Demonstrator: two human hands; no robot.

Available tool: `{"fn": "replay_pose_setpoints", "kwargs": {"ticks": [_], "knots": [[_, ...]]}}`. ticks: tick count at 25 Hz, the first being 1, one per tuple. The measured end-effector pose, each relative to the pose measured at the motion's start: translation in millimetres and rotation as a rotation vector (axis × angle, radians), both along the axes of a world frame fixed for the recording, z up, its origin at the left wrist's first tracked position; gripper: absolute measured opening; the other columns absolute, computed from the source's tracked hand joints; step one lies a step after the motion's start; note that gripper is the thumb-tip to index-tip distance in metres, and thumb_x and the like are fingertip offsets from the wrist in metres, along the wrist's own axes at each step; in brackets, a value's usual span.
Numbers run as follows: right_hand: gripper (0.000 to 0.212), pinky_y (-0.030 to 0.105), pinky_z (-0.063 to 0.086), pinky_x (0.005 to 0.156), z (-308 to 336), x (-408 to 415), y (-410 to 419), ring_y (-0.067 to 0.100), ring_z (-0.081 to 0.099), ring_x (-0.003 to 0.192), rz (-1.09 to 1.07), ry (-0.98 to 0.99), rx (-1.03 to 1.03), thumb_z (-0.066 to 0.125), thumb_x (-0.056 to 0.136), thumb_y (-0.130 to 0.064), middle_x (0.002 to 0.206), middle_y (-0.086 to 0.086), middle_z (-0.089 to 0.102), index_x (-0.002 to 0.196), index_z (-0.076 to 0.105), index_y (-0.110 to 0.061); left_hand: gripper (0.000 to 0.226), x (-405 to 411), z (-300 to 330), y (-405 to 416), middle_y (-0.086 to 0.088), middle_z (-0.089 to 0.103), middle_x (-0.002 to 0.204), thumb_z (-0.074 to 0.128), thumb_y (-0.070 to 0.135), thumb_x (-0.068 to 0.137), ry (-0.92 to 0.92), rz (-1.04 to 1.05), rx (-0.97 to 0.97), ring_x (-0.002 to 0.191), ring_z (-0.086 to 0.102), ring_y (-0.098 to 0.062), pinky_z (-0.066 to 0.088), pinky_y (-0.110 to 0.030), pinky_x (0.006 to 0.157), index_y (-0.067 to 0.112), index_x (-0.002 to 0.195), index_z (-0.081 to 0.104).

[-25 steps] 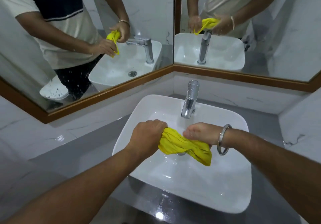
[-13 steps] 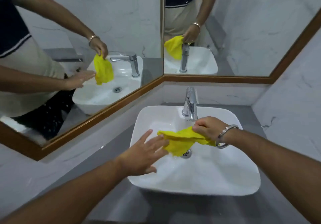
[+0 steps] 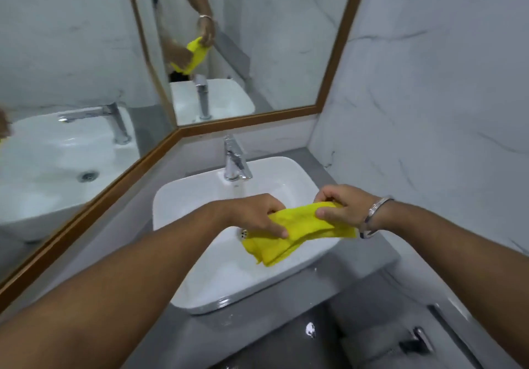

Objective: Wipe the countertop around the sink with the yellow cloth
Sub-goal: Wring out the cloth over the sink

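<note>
The yellow cloth (image 3: 297, 230) hangs stretched over the white basin sink (image 3: 177, 197), partly unfolded, its lower folds drooping toward the drain. My left hand (image 3: 257, 214) grips the cloth's left end with thumb and fingers. My right hand (image 3: 340, 207), with a metal bangle on the wrist, pinches the right end. The grey countertop (image 3: 137, 205) runs around the sink on the left, the front and the right.
A chrome faucet (image 3: 234, 159) stands at the back of the sink. Wood-framed mirrors (image 3: 177, 131) meet in the corner behind it. A marble wall (image 3: 429, 111) closes the right side. A dark lower area with a metal fitting (image 3: 415, 343) lies front right.
My left hand, open beside the cloth half a second ago, has taken hold of its left end. The cloth is now spread between both hands. The view has swung right.
</note>
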State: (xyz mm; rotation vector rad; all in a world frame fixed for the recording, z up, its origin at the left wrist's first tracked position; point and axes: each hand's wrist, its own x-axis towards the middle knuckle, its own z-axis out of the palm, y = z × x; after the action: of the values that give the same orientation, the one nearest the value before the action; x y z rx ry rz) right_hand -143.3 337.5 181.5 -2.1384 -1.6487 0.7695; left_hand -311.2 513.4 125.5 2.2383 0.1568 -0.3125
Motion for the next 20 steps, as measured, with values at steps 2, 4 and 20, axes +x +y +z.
{"fn": "replay_pose_setpoints", "kwargs": {"ticks": [2, 4, 20], "knots": [[0.031, 0.011, 0.042, 0.060, 5.9, 15.6, -49.0, 0.007, 0.052, 0.071, -0.077, -0.034, -0.079, 0.071, 0.066, -0.034, 0.081, -0.009, 0.056, 0.093, 0.057, -0.029, 0.026, 29.7, 10.0, -30.8, 0.007, 0.055, 0.067, 0.079, 0.039, 0.078, -0.072, -0.101, 0.106, 0.059, 0.048, -0.004, 0.038, -0.019, 0.053, 0.020, 0.074, 0.060], [0.035, 0.023, 0.042, 0.056, 9.3, 27.7, -96.4, 0.009, 0.049, 0.063, -0.135, -0.137, -0.177, 0.066, 0.055, -0.035, 0.072, -0.011, 0.051, 0.089, 0.059, -0.030, 0.033, 64.7, 24.8, -71.0, 0.003, 0.056, 0.068, 0.080, 0.043, 0.075, -0.113, -0.215, 0.203, 0.060, 0.048, -0.008, 0.038, -0.025, 0.054, 0.015, 0.077, 0.062], [0.019, 0.037, 0.058, 0.054, -90.7, 78.9, -537.3, 0.022, 0.070, 0.072, -1.343, 0.932, 0.447, 0.055, 0.090, -0.005, 0.095, 0.017, 0.066, 0.109, 0.055, -0.001, 0.029, 253.6, -54.9, -405.8, -0.009, 0.063, 0.079, 0.071, 0.011, 0.085, 0.148, -0.094, -0.517, 0.072, 0.059, -0.020, 0.052, -0.029, 0.065, -0.008, 0.104, 0.061]]}}
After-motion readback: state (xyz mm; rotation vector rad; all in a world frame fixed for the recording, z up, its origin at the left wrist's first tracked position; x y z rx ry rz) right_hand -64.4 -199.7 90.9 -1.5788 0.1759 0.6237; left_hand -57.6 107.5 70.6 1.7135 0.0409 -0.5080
